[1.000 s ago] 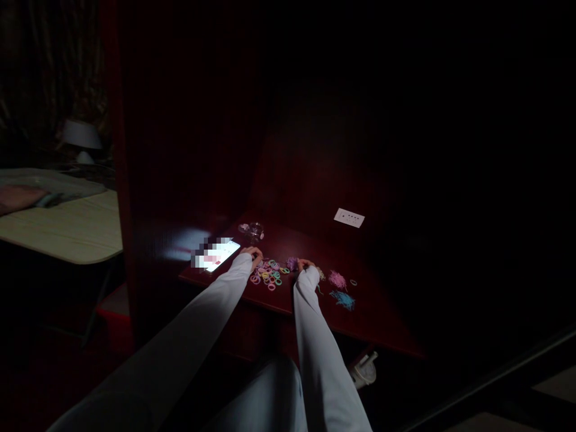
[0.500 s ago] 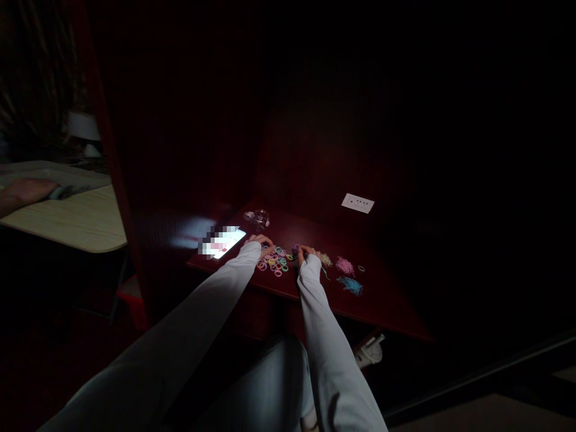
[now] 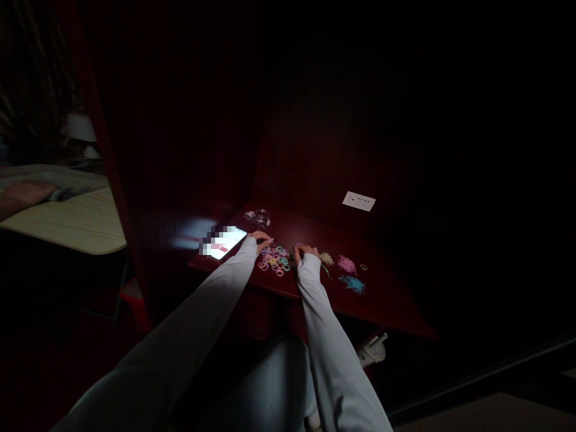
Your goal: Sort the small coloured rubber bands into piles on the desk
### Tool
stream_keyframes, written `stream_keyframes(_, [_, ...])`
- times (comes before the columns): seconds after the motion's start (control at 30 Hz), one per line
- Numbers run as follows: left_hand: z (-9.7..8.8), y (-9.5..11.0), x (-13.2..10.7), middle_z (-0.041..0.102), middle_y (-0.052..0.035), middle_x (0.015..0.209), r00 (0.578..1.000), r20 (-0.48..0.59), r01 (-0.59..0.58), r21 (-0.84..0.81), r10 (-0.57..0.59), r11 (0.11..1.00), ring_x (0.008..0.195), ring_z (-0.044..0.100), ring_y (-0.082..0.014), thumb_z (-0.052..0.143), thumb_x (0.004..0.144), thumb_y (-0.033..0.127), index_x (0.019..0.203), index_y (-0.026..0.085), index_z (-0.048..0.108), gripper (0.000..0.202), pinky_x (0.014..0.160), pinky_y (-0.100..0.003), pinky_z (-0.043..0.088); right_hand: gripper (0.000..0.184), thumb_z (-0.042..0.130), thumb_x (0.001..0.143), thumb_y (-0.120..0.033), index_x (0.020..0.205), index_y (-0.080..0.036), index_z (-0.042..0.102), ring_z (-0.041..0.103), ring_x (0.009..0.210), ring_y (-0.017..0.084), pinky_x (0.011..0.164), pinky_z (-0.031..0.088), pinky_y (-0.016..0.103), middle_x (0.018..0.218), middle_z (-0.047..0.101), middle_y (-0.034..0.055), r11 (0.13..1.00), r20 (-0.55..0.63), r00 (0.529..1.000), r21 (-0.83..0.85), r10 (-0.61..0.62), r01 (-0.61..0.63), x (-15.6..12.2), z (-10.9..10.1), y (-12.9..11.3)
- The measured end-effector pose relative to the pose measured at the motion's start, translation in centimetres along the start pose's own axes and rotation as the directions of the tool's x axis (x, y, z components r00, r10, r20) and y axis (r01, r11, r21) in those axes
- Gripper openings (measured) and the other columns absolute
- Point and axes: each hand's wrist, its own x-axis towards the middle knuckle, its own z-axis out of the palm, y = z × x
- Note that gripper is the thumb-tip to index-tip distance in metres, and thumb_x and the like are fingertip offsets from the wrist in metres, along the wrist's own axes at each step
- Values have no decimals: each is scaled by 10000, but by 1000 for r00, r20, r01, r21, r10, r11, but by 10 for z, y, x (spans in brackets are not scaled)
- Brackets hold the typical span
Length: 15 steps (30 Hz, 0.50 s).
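A scatter of small coloured elastic rings (image 3: 275, 260) lies on a dark red desk (image 3: 387, 312). My left hand (image 3: 260, 239) rests at the far left edge of that scatter, fingers curled onto the rings; what it grips is too small to make out. On the right of the scatter, my right hand (image 3: 305, 252) has its fingers pinched near a small purple bundle, mostly hidden. Both arms wear pale long sleeves. Sorted little heaps lie further right: a cream heap (image 3: 327, 259), a pink heap (image 3: 346, 264) and a blue heap (image 3: 353, 284).
A lit phone (image 3: 224, 241) lies left of my left hand. A small clear container (image 3: 260, 216) stands behind the rings. A white socket plate (image 3: 359, 201) sits on the back panel. Another person's arm (image 3: 22, 195) rests on a pale table (image 3: 81, 231) at far left. The room is very dark.
The view has shifted, so the desk sits higher in frame. My left hand has stayed at the rings' left edge and my right hand by the purple bundle.
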Motion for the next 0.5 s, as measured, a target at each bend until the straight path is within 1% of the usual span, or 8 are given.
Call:
stream_keyframes(0.07, [1, -1, 3, 764, -65, 898, 998, -57, 33, -110, -40, 993, 956, 701, -217, 740, 793, 312, 696, 205, 697, 150, 942, -348, 534, 235, 575, 995, -361, 986, -249, 780, 541, 985, 244, 914, 379, 347, 978, 733, 67, 995, 63, 993, 10, -96, 96, 0, 4, -10])
stream_keyframes(0.13, [2, -2, 4, 773, -64, 879, 992, -69, 87, -199, -102, 976, 928, 714, -215, 736, 796, 359, 728, 209, 685, 172, 892, -340, 556, 202, 617, 983, -374, 1002, -280, 796, 538, 1013, 243, 937, 371, 348, 982, 728, 52, 988, 105, 982, 31, -155, 153, 2, 10, -19])
stream_keyframes(0.2, [3, -2, 3, 785, -76, 867, 988, -29, 135, -276, -149, 951, 896, 729, -221, 741, 791, 400, 751, 206, 668, 211, 844, -342, 569, 213, 623, 985, -386, 1042, -293, 806, 525, 1046, 249, 952, 368, 356, 1039, 719, 55, 990, 85, 987, 44, -138, 135, 6, 16, -26])
stream_keyframes(0.27, [5, -2, 1, 792, -92, 841, 986, 33, 166, -335, -164, 928, 842, 742, -226, 746, 789, 426, 749, 202, 641, 251, 806, -347, 577, 226, 636, 975, -406, 1062, -300, 815, 508, 1062, 255, 952, 369, 362, 1085, 707, 59, 995, 47, 996, 65, -79, 76, 8, 22, -27])
stream_keyframes(0.3, [6, -2, 0, 793, -94, 821, 985, 56, 175, -351, -166, 920, 810, 745, -226, 746, 793, 444, 754, 202, 633, 270, 790, -349, 579, 230, 644, 969, -419, 1068, -308, 819, 502, 1064, 258, 952, 370, 365, 1093, 703, 59, 995, 50, 997, 79, -66, 62, 9, 24, -27])
stream_keyframes(0.37, [8, -2, -1, 792, -86, 780, 980, 81, 197, -348, -180, 916, 748, 743, -220, 745, 800, 476, 760, 203, 624, 301, 747, -345, 575, 223, 666, 952, -441, 1057, -333, 829, 493, 1061, 262, 949, 371, 371, 1090, 701, 55, 992, 107, 991, 103, -83, 73, 9, 28, -24])
stream_keyframes(0.43, [8, -3, -3, 789, -78, 756, 980, 71, 199, -349, -186, 916, 717, 739, -217, 747, 799, 499, 768, 202, 622, 324, 716, -335, 570, 204, 692, 930, -457, 1033, -357, 837, 489, 1063, 266, 945, 372, 378, 1103, 699, 52, 991, 163, 983, 110, -89, 71, 8, 31, -21])
stream_keyframes(0.5, [7, -3, -4, 786, -75, 744, 983, 61, 182, -348, -171, 920, 705, 733, -212, 755, 792, 531, 784, 198, 633, 354, 698, -320, 563, 189, 711, 915, -463, 1016, -372, 842, 487, 1076, 270, 947, 373, 388, 1134, 694, 49, 993, 193, 979, 107, -71, 51, 7, 31, -20])
